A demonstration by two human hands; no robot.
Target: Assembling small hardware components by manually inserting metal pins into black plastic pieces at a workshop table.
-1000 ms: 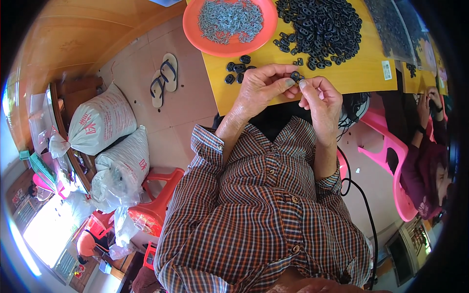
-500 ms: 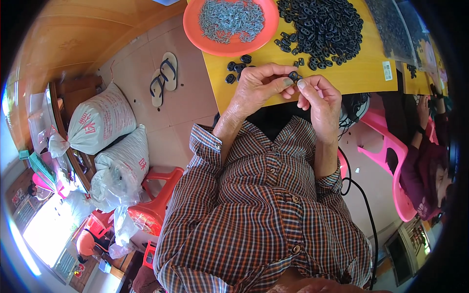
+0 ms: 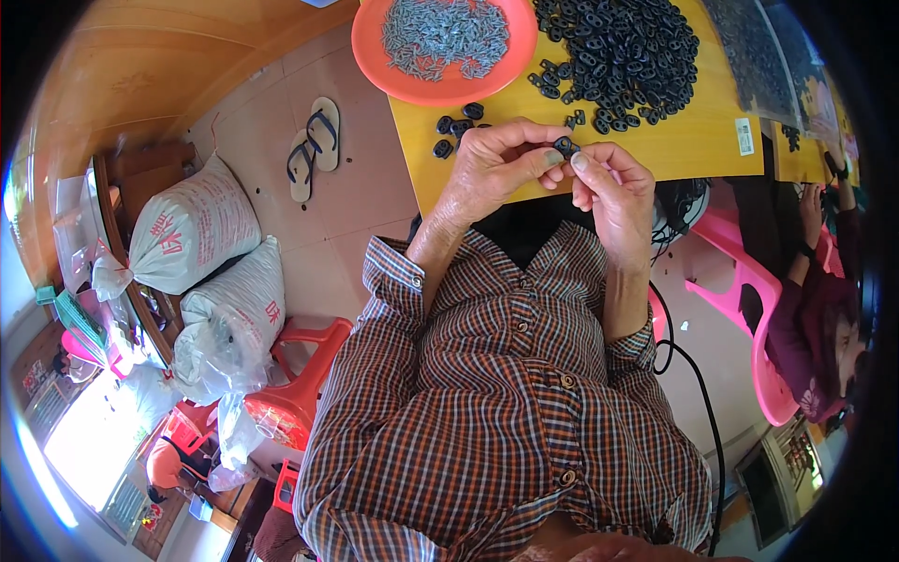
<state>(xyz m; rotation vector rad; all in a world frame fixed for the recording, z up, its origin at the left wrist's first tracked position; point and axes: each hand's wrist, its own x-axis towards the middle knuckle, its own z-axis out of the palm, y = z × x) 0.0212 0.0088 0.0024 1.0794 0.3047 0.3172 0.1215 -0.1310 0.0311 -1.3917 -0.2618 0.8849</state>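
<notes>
Small black rounded plastic piece (image 3: 564, 146) sits pinched by left hand (image 3: 494, 164) and right hand (image 3: 618, 192), round orange plastic dish (image 3: 440, 91) at its ten o'clock.

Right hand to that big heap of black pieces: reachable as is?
Probably yes: the right hand is at the near table edge, with only flat yellow tabletop apparently between it and the heap of black pieces. Its fingertips seem busy on a small black piece, though.

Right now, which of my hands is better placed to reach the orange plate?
Probably your left hand: it's nearer the plate than your right hand, though both are at the black piece.
</notes>
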